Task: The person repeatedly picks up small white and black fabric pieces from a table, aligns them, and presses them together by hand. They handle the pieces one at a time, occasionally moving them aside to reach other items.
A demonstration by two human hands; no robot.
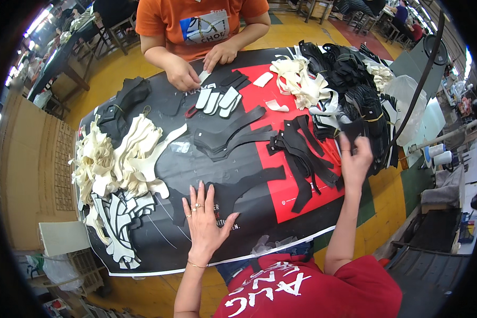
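Observation:
My left hand [202, 217] lies flat with its fingers spread, pressing on a black curved cut piece [249, 183] on the table. My right hand [356, 161] is raised at the right, fingers closed on a small black cut piece [353, 128]; motion blurs its edges. Just left of that hand, several black curved strips [297, 151] lie in a loose overlapping heap. Between my hands and the person opposite rest more black curved pieces [230, 135]. A big stack of black pieces [363, 100] stands behind my right hand.
Cream cut pieces [138, 143] and white black-edged strips [122, 222] are piled at left. Across the table [159, 228], a person in an orange shirt [169, 21] handles a small white piece [203, 77] near white tabs [217, 100]. Cream scraps [302, 82] lie far right.

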